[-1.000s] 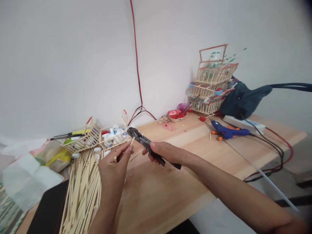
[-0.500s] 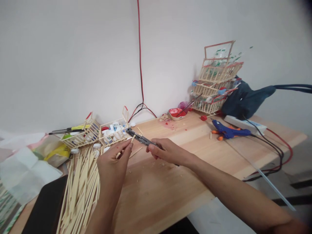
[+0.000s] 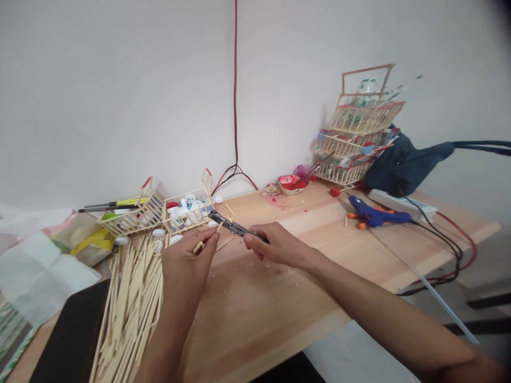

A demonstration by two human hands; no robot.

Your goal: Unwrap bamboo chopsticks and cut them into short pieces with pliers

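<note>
Both hands meet over the desk [image 3: 279, 308], one pinching a short stick, the other gripping pliers.

The left hand [image 3: 187, 266] has its fingers [image 3: 211, 242] pressed together on a short stick [image 3: 199, 246], which juts up and away past the fingertips, tilted toward the wall. The right hand [image 3: 276, 247] has its fingers [image 3: 252, 242] curled tight round the handles of dark pliers [image 3: 228, 224], whose nose reaches out beyond the knuckles to the far tip of the stick; whether the nose bites the stick or only touches it, I cannot tell. Just under and beside the left wrist lies a loose pile of long sticks [image 3: 131, 303]. Beyond the left fingertips stand small stick baskets [image 3: 186, 210] holding bottle caps. Well off past the right hand lies a blue glue gun [image 3: 373, 217].
</note>
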